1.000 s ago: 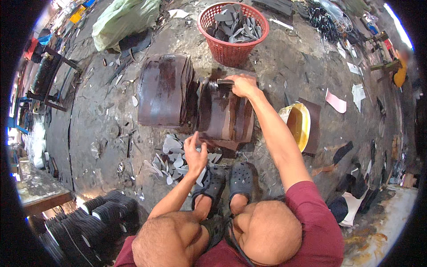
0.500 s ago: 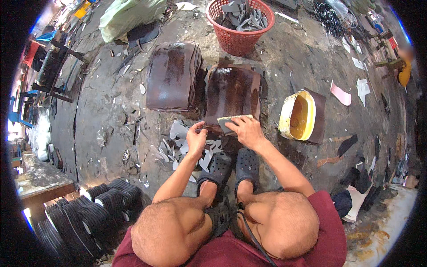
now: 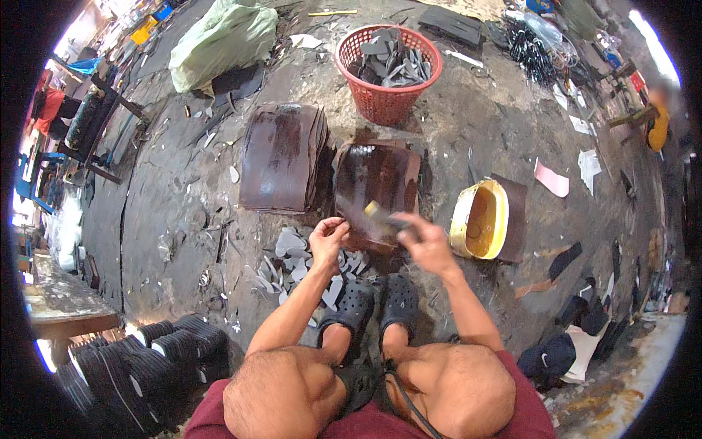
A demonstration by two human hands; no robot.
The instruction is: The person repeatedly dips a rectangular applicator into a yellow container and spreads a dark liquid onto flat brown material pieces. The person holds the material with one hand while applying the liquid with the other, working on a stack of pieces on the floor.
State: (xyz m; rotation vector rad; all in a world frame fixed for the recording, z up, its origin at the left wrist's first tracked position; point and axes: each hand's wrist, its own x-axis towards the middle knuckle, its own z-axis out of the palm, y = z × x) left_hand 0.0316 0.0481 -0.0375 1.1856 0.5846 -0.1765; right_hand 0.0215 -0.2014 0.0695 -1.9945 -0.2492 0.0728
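In front of my feet lies a stack of glossy dark brown sheets (image 3: 376, 172), wet-looking on top. My left hand (image 3: 327, 241) is closed, thumb and fingertips pinched at the near left corner of the top sheet. My right hand (image 3: 430, 247) grips a flat grey-green pad (image 3: 382, 218) with a yellowish edge, smeared by motion over the stack's near part. To the right stands a yellow-white tub (image 3: 459, 221) with amber liquid in it, beside a dark brown piece. A second stack of brown sheets (image 3: 280, 157) sits to the left.
Grey cut-out pieces (image 3: 291, 244) lie loose by my left hand. A red basket (image 3: 386, 106) of similar pieces stands beyond the stacks. Black sole-shaped pieces (image 3: 131, 366) are lined up at lower left, near a low wooden table (image 3: 73, 322). Scraps litter the floor.
My right hand has moved right and nearer me, with the pad now tilted and blurred. My left hand stays at the sheet's corner. The whole view has shifted, so things appear lower.
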